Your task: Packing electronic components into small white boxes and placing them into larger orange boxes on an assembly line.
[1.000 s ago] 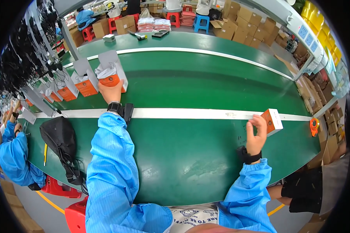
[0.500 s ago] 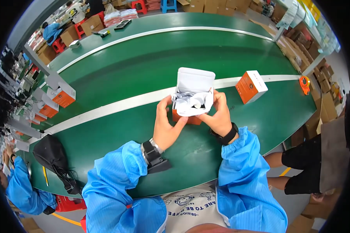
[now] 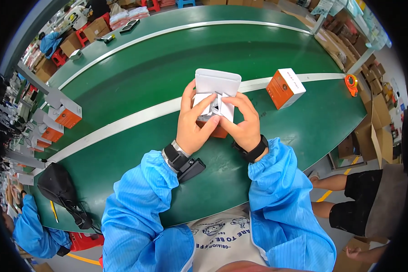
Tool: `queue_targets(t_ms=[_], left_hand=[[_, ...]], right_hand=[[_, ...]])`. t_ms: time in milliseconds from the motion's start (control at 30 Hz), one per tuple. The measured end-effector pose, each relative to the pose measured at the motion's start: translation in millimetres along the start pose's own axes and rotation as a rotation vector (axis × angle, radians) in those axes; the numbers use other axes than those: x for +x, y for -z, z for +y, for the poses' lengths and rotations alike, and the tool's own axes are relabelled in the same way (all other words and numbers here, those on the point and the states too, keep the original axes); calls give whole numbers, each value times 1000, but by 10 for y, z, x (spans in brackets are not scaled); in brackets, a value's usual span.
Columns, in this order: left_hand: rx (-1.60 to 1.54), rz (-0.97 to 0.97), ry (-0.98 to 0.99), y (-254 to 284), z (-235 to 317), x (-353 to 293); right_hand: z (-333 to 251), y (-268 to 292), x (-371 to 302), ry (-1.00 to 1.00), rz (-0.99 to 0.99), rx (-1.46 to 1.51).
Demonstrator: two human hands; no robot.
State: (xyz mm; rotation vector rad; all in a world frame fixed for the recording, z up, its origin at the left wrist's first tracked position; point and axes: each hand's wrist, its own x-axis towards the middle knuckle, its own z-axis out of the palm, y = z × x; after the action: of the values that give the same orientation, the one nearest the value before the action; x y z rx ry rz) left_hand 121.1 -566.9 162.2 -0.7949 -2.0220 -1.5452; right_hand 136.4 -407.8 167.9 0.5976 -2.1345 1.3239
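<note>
- i have one orange-and-white box (image 3: 218, 83) between my two hands, over the table (image 3: 222, 190) in front of my chest, by the long white strip (image 3: 136, 120); whether its base touches the table i cannot tell.
- my left grip (image 3: 190, 128) is curled round the left side of that box, thumb at the near edge and a fingertip on the white flaps (image 3: 228, 109).
- my right grip (image 3: 246, 129) has it from the right side, thumb and fingers bent over the edge; some fingertips of both hands are hidden.
- one closed box (image 3: 282, 96) in the same colours stands to my right, apart from my hands.
- at least three more boxes (image 3: 68, 116) of that colouring are in a row at my far left; farther back they overlap too much to count.
- one orange tape measure (image 3: 351, 85) lies on the right; one black bag (image 3: 56, 181) and one yellow pencil (image 3: 54, 211) on the left.
- small dark print on the closed box's white face, a dark round mark on its orange one; dark blue lettering and cartoon figures on my shirt (image 3: 222, 233).
- the box i hold has its white lid raised at the far side, the flaps folded inward with a gap between, and a bit of orange wall below my thumbs.
</note>
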Motion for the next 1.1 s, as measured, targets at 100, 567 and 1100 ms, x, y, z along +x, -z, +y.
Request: queue_targets(t_ms=[100,567,1100], left_hand=[[-22,-50,-28,3,-35,-13],[-137,-162,-79,317,-237,-17],[-139,-179,-135,244,-291,-142]], right_hand=[[61,10,10,55,-68,-16],[-10,10,15,88,-171,158],[-22,-78,-104,224,38,76]])
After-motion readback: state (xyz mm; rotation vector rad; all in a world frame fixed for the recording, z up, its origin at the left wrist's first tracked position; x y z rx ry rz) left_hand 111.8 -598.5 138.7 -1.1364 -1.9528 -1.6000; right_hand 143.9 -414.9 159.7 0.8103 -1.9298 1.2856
